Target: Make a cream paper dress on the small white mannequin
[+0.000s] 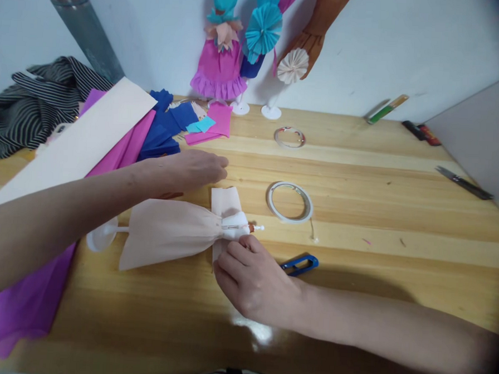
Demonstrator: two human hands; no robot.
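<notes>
A small dress form on a white stand [100,235] lies on its side, dressed in a gathered pale pink crepe-paper skirt [167,233] and a white top [234,225]. Beneath the top, a pale paper strip [226,198] runs crosswise. My right hand [248,276] is closed by the top, its curled fingers on the strip's near end; the fingertips are partly hidden. Above the skirt, my left hand [200,166] reaches over the table, fingers loosely extended and apparently holding nothing. Blue thread snips [308,264] lie partly behind my right hand.
Two tape rolls [290,202] [289,138] lie beyond the dress form. Blue paper pieces [164,129], a cream sheet [89,128] and purple paper [30,298] are at left. Dressed stands [220,68] line the wall. A dark cutting tool [467,184] lies right.
</notes>
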